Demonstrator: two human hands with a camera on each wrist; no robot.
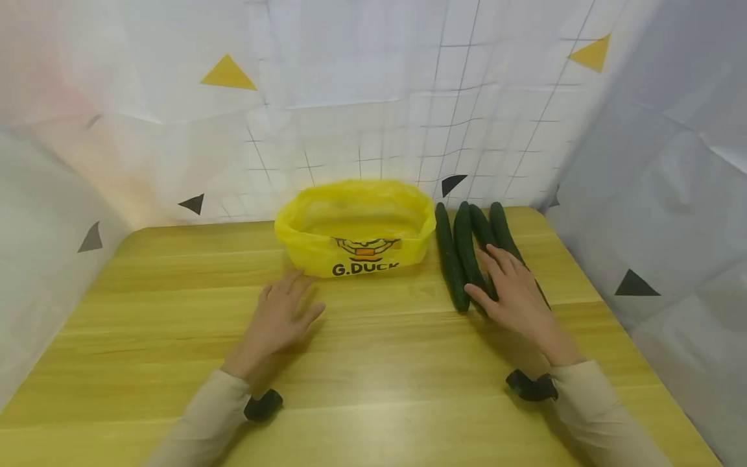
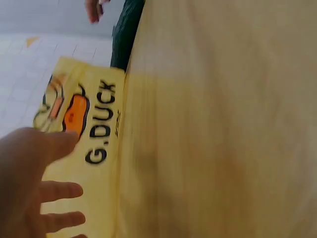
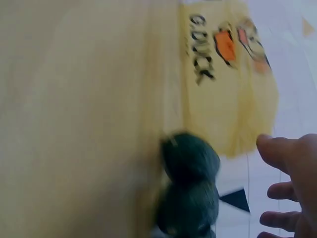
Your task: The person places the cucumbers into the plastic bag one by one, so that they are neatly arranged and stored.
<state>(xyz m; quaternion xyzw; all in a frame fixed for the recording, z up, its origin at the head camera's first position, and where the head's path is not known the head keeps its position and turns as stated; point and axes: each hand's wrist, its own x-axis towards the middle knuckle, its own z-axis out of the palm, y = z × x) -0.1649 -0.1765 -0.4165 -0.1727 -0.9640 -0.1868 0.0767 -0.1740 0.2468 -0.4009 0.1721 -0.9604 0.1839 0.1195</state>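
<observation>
A yellow plastic bag (image 1: pixel 309 256) printed "G.DUCK" stands upright with its mouth spread wide at the back middle of the table. My left hand (image 1: pixel 277 321) is just in front of its left corner, fingers spread and holding nothing. In the left wrist view, the thumb and fingers of that hand (image 2: pixel 29 183) overlap the bag's printed side (image 2: pixel 106 188). Several dark green cucumbers (image 1: pixel 448 259) lie side by side to the right of the bag. Over them is my right hand (image 1: pixel 513 295), fingers apart. The right wrist view has the cucumber ends (image 3: pixel 190 208) beside its fingers (image 3: pixel 280 191).
The wooden table (image 1: pixel 373 370) ends at a white gridded backdrop (image 1: pixel 350 84) with yellow and black triangles. A grey-white sheet (image 1: pixel 677 214) hangs along the right side. Each wrist bears a black device, the right one (image 1: pixel 531 386) close above the table.
</observation>
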